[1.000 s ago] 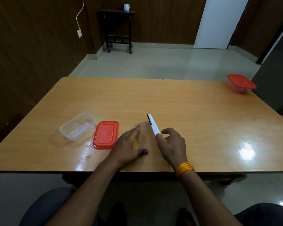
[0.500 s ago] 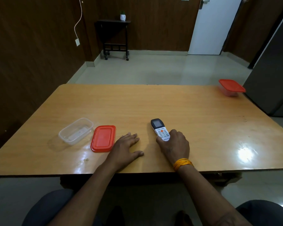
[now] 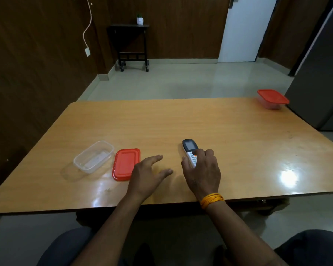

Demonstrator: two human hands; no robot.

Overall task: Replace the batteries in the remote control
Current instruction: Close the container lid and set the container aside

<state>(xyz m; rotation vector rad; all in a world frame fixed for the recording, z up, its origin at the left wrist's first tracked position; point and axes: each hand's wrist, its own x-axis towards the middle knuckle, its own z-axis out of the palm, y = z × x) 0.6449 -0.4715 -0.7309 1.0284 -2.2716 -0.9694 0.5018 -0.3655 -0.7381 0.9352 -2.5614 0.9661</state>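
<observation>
Lower centre of the frame, the left hand (image 3: 148, 175) lies flat and empty on the surface (image 3: 238, 143), fingers spread. Just right of it, the right hand (image 3: 202, 171) curls loosely over the remote control (image 3: 189, 150), which lies face up with a fingertip on its buttons; a firm grip is not evident. Lifted this loosely, it could slip and skid on the glossy top. Further left, the red lid (image 3: 126, 163) and open clear container (image 3: 93, 159) look empty: no spare batteries visible. The lidded container (image 3: 272, 98) sits upper right, a long stretch away.

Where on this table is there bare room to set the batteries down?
Bare: the wide stretch right of the remote, up to the lidded box, and the far half. Crowded: near left, where the open tub, loose lid and left hand sit.
</observation>
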